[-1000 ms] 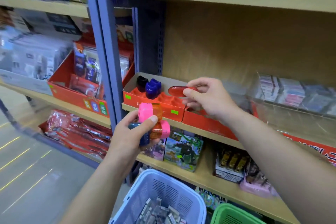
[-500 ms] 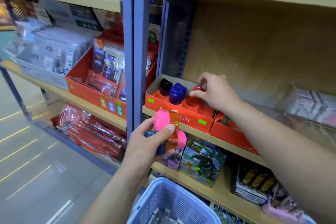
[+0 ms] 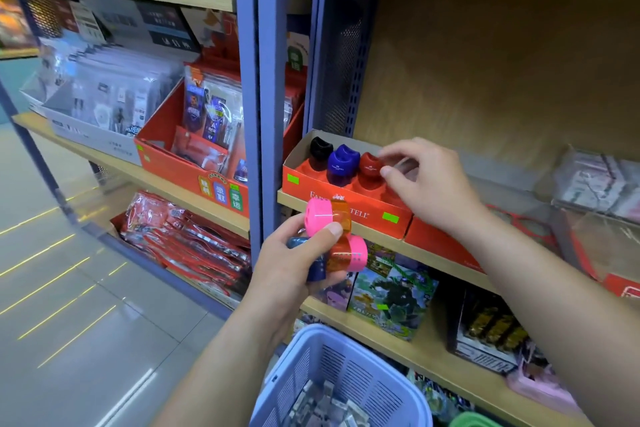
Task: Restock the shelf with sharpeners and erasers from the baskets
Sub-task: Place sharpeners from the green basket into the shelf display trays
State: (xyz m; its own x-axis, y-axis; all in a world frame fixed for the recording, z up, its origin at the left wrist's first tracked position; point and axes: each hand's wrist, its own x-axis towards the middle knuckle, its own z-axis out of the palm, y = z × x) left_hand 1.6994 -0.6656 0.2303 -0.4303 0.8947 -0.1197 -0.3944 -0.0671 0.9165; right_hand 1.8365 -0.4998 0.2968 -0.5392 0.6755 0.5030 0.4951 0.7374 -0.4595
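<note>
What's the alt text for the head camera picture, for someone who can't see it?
A person's left hand holds pink-and-orange plastic sharpeners while the right hand hovers by a red sharpener standing in a red cardboard display box on the shelf.

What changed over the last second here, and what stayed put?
The right hand carried the red sharpener down into the red display tray and seated it beside the blue sharpener. Its fingers have since loosened; whether the thumb still touches the sharpener is unclear. Unchanged: the left hand grips its bundle of sharpeners, and the black sharpener stands in the tray.
</note>
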